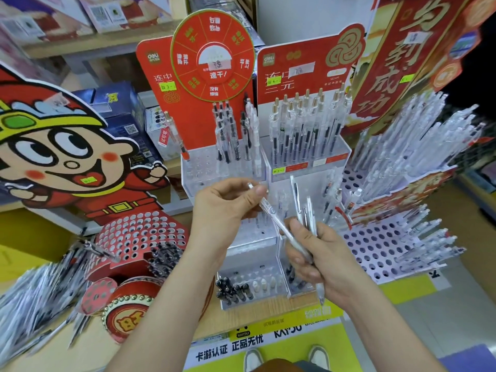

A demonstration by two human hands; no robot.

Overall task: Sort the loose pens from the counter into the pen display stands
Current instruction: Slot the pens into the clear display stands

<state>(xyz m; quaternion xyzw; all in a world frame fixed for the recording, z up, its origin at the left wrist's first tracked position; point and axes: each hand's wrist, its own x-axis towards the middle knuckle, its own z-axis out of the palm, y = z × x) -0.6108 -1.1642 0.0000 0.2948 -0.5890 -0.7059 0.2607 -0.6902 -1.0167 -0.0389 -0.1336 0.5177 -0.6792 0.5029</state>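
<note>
Yellow counter trim (268,332) nearest us reads KAYOU. Above it, the right hand (319,264) grips a bundle of pens (308,210). The left hand (225,202) pinches the top of one clear pen (271,213), which slants down-right into that fist. Loose pens (32,291) lie heaped left of the left hand. Just beyond that hand, the nearer one, stands the clear stand (193,170) under a red deli card (154,56).

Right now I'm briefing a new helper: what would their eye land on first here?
The big cartoon figure at the left and the red wheel sign at top centre stand out. In the middle, the left hand pinches one clear pen while the right hand grips a bundle of pens.
</note>
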